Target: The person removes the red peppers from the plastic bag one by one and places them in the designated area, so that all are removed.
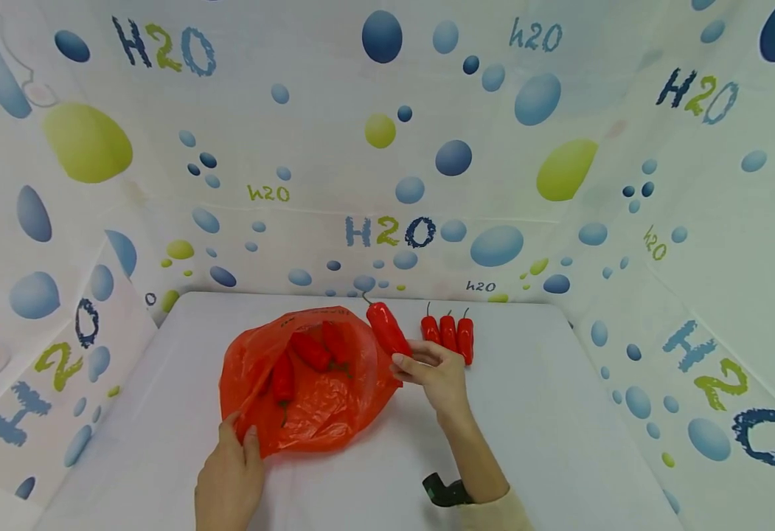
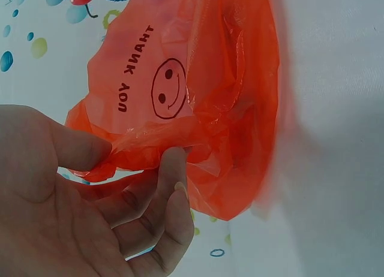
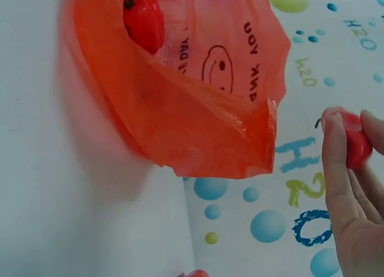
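Note:
An orange-red plastic bag point(image 1: 314, 435) lies on the table with its mouth held wide. My left hand point(image 1: 229, 476) pinches the bag's near left rim between thumb and fingers, as the left wrist view also shows. Several red chili peppers point(image 1: 310, 351) rest inside the bag. In my right hand point(image 1: 439, 377) another red chili pepper point(image 1: 387, 328) is gripped by its lower end, stem pointing up and left, at the bag's right rim. The right wrist view shows this held pepper point(image 3: 359, 146) between fingers and thumb, beside the bag.
Three red chili peppers point(image 1: 448, 333) stand in a row on the white table point(image 1: 546, 428) behind my right hand. A dark strap piece point(image 1: 445, 490) sits at the right wrist. Patterned cloth walls point(image 1: 387, 169) surround the table at the back and sides.

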`<state>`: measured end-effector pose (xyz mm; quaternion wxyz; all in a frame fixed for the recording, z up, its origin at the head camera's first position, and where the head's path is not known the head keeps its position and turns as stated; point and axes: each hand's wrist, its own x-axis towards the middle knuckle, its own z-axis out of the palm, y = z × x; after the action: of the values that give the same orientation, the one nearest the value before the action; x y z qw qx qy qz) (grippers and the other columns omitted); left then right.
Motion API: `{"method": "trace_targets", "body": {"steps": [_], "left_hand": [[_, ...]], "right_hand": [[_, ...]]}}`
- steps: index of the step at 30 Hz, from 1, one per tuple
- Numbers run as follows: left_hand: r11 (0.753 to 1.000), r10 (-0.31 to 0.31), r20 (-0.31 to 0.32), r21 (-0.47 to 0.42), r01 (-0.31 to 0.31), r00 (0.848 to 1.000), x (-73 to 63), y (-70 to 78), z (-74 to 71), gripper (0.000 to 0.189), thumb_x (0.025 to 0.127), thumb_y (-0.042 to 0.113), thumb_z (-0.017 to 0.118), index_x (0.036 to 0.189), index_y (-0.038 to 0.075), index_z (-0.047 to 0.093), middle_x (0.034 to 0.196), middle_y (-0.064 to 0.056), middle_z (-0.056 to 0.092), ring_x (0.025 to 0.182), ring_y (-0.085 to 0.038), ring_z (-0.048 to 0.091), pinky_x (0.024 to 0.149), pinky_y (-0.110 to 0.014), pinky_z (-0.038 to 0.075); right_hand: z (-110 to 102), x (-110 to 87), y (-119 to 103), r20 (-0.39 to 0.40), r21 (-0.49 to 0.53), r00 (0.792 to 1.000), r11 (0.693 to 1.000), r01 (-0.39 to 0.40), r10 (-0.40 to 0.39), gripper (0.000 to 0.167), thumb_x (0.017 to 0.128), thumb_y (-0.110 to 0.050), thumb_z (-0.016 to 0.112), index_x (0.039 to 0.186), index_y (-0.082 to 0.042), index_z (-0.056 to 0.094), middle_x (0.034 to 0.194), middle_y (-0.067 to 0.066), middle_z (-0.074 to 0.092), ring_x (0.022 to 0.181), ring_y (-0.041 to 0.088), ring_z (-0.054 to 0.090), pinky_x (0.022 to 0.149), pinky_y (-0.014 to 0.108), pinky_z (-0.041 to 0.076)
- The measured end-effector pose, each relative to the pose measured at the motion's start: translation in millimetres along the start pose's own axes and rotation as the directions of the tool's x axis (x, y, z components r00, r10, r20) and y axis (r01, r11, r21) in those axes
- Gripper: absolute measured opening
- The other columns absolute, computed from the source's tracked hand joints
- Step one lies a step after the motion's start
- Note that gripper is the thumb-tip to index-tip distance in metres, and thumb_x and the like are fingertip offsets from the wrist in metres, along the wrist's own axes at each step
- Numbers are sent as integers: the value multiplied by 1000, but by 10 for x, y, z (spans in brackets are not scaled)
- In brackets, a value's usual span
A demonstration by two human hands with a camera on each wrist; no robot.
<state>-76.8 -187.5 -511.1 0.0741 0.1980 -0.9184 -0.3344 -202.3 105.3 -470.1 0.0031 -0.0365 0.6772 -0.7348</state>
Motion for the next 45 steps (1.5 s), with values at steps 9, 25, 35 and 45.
{"method": "trace_targets", "body": {"steps": [9,25,35,45], "left_hand": [[1000,-17,12,-3,17,1000,7,10,-6,52,111,26,42,149,-9,36,123,-43,60,102,-61,64,80,-70,52],[1000,-20,3,0,20,1000,2,-4,5,53,111,26,42,149,-9,36,121,-43,61,98,-60,65,78,-69,52],[999,-39,19,3,39,999,10,-1,11,53,111,26,42,149,-10,35,121,-43,61,99,-59,65,79,-69,53],[999,-49,44,9,49,998,19,-12,-2,55,111,27,41,150,-12,33,124,-43,59,102,-60,64,81,-69,52]], "right_hand": [[-73,44,28,-189,77,982,997,-2,16,38,95,-15,79,131,-6,73,126,20,70,103,33,76,85,34,60],[-374,179,78,-312,50,948,998,-48,62,37,95,-17,79,131,-9,74,135,13,64,125,28,57,94,39,58],[-512,239,157,-411,41,907,996,-79,89,38,92,-18,83,129,-11,75,130,12,69,118,26,63,89,30,60],[-690,320,224,-493,-61,868,992,-108,64,34,94,-18,81,127,-12,77,126,12,73,116,22,64,82,20,58]]}}
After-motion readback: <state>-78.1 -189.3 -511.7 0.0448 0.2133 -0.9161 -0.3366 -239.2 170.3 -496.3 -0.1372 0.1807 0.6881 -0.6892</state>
